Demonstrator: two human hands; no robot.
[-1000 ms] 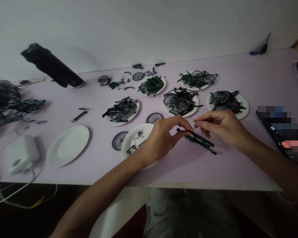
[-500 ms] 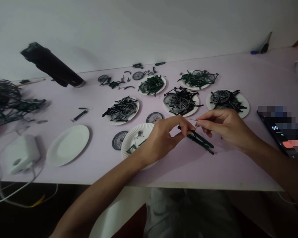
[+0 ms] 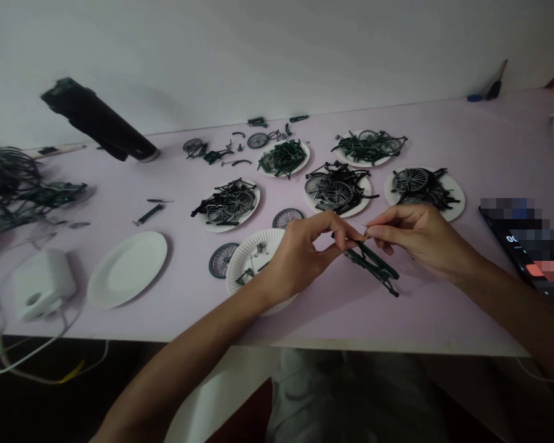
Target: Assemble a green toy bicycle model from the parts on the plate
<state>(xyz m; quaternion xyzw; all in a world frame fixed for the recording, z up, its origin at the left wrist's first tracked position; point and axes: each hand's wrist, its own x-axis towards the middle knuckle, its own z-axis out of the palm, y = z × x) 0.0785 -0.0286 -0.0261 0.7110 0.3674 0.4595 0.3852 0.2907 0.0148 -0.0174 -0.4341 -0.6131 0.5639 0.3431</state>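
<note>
My left hand [image 3: 302, 258] is closed on one end of a dark green toy bicycle frame [image 3: 373, 267], thumb and fingertips pinching it. The frame slants down to the right, above the table. Close against that end, my right hand [image 3: 422, 243] pinches a thin, pale wire-like part [image 3: 366, 231], too small to make out fully. Under my left forearm a white paper plate [image 3: 235, 252] holds a few small green and metal pieces. Beside this plate lie two spoked toy wheels, one dark-rimmed wheel [image 3: 221, 261] at its left and another wheel [image 3: 287, 218] behind it.
Several plates of bicycle parts, such as a front-left plate [image 3: 255, 212], stand behind my hands. To the left are a bare plate [image 3: 128, 271], a white adapter [image 3: 44, 283] with cables and a tall black object [image 3: 99, 120]. At the right lies a phone [image 3: 512, 246].
The free end of the bicycle frame has tipped slightly lower, and its bars now appear at a different angle. My right fingertips have shifted a little at the frame's held end.
</note>
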